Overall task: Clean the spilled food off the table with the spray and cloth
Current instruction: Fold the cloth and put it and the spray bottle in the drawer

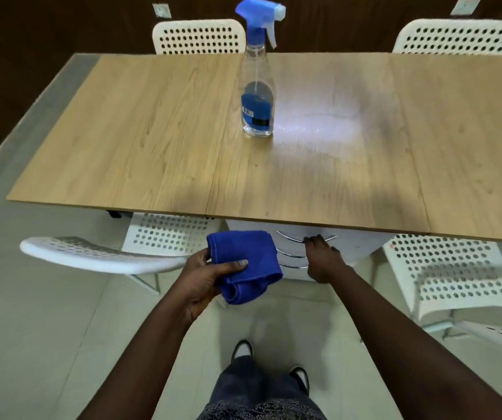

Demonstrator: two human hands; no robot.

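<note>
No spilled food is showing on the pale wooden counter [153, 131]; the left hand [204, 277] is gripping the folded blue microfibre cloth [243, 265]; the right hand [322, 259] is curling round a curved chrome drawer handle [292, 237]; the clear spray bottle with blue trigger [258, 86] is standing untouched, so wiping is looking finished.

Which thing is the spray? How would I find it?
Look at the big wooden table. Near its middle stands the spray bottle, upright and alone. It is clear, with a blue label and a blue-and-white trigger top; the blue cloth is in the left hand instead.

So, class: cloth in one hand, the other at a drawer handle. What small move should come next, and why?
Probably lift the right hand from the drawer handle and reach for the spray bottle: the left hand already holds the blue cloth, and the bottle stands untouched.
</note>
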